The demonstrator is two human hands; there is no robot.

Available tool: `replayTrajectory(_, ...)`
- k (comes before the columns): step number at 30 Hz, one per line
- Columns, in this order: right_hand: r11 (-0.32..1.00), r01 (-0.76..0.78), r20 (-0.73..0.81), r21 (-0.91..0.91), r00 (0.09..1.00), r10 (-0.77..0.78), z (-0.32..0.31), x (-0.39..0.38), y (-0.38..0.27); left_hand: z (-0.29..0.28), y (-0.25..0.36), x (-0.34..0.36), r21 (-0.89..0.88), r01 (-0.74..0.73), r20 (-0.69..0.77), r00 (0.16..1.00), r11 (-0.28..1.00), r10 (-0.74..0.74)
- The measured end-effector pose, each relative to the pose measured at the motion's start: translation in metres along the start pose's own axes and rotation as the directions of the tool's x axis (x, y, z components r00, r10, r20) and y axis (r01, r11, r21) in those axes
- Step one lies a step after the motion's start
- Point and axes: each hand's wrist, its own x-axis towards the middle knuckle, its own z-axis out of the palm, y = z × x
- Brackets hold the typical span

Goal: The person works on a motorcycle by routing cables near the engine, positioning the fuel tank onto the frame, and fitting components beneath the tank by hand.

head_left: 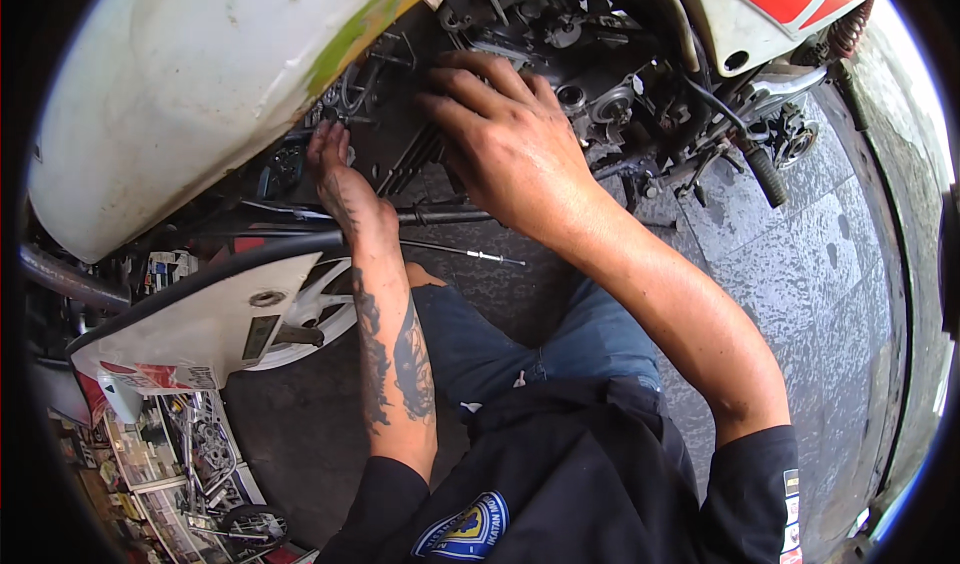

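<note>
My left hand point(345, 179) reaches up beside dark parts under a white body panel point(200, 74) of a motorcycle. Its fingers look stretched out side by side, and I make out nothing in them. To its right, my right hand point(505, 139) lies palm down over the greasy engine point(610, 104). The fingers there curl round toward a dark area, and what they hold is hidden under the hand. Between both hands several thin metal rods point(410, 161) stick out side by side. A black cable point(450, 251) with a metal end runs just below.
A footpeg with black rubber point(765, 176) juts out at the right. A white fairing point(200, 334) and a pale wheel point(320, 314) stand at the left. Loose metal parts point(205, 444) lie at lower left. Wet-looking grey tiles point(800, 284) cover the floor.
</note>
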Motion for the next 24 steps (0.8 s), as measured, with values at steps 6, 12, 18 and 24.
replayTrajectory(6, 0.999, -0.041, 0.095, 0.003, 0.995, 0.040, -0.004, -0.002, 0.000, 0.006, 0.002, -0.006, -0.022, 0.008, -0.059, 0.998, 1.000, -0.010)
replayTrajectory(12, 0.999, -0.035, 0.035, 0.032, 0.999, 0.034, 0.000, 0.001, 0.001, 0.009, 0.006, -0.004, -0.040, 0.042, -0.070, 0.997, 0.998, -0.045)
replayTrajectory(18, 0.999, -0.034, 0.032, 0.040, 0.999, 0.032, 0.000, 0.001, 0.001, 0.009, 0.005, -0.004, -0.018, 0.026, -0.067, 0.997, 0.999, -0.028)
replayTrajectory(24, 0.997, -0.045, 0.054, 0.060, 0.998, 0.042, -0.003, 0.000, 0.002, 0.013, 0.005, -0.007, -0.025, 0.017, -0.070, 0.997, 1.000, -0.019)
